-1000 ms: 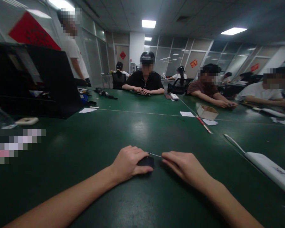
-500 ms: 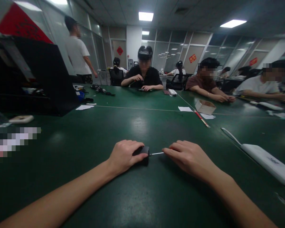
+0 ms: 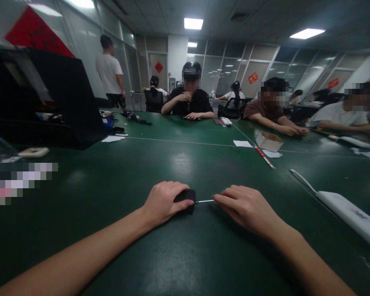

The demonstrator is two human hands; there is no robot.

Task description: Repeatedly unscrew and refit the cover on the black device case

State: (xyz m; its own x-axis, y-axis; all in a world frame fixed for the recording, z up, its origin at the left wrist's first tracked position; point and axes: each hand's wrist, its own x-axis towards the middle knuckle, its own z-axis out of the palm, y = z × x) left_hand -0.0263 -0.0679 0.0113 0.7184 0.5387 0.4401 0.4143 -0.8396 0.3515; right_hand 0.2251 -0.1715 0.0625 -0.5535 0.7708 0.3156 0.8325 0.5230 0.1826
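Black box [image 3: 190,195] sits in the left hand [image 3: 165,201], white device [image 3: 347,210] bearing blurred marking [image 3: 360,214].

Two near hands [image 3: 165,201] [image 3: 245,205], one black block [image 3: 190,195] and one rod [image 3: 205,201] show.

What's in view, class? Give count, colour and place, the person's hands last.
Block: 1, black, centre
Rod: 1, silver, right of block
Table: 1, green, foreground
Long device: 1, white, right
Open box: 1, pale, right
Strip: 1, red-white, near box
Papers: at least 3, white, on table
Panel: 1, black, left
Clutter: uncounted, mixed, left
Signs: 4, red, walls
Lights: several, white, ceiling
People: several, mixed clothing, beyond table
Left hand: 1, bare, on block
Right hand: 1, bare, at rod
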